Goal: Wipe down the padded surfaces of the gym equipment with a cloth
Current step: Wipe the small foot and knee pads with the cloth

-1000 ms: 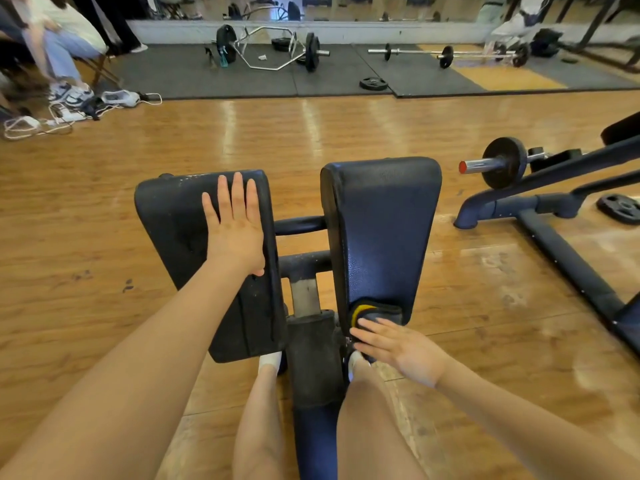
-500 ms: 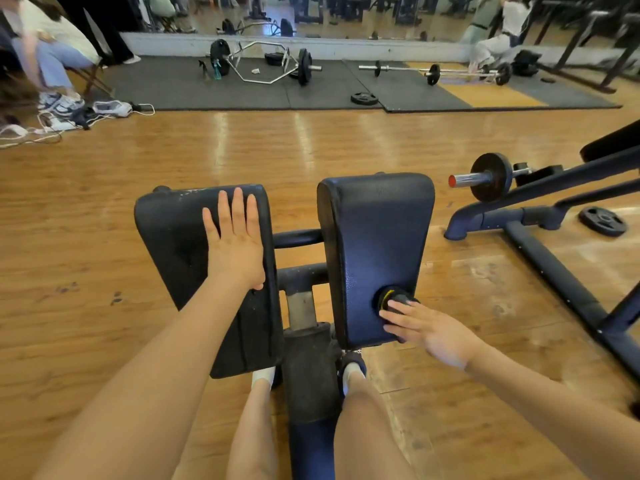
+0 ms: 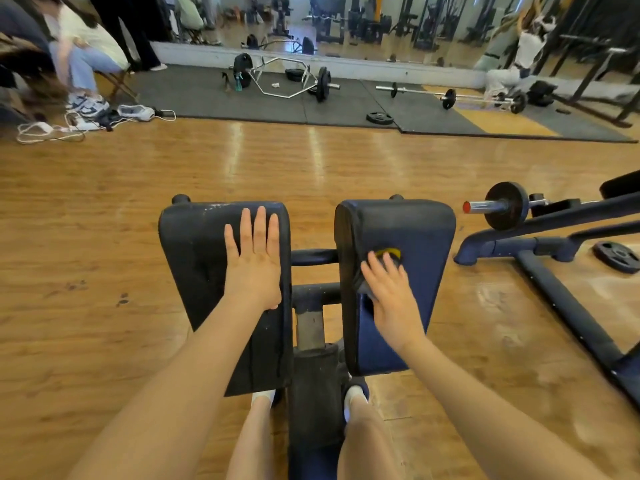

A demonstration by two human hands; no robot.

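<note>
Left hand (image 3: pixel 254 263) lies flat, fingers straight, bracing the black padded left cushion (image 3: pixel 207 271) while right hand (image 3: pixel 391 292), fingers spread, presses the dark yellow-edged cloth (image 3: pixel 388 256) mid-way up the navy right pad (image 3: pixel 419 244), wiping it

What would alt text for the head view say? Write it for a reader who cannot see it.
A person's right hand presses a dark, yellow-edged cloth against the right pad of a gym machine, while the left hand rests flat on the left pad. Barbells and plates lie on the floor beyond.
</note>
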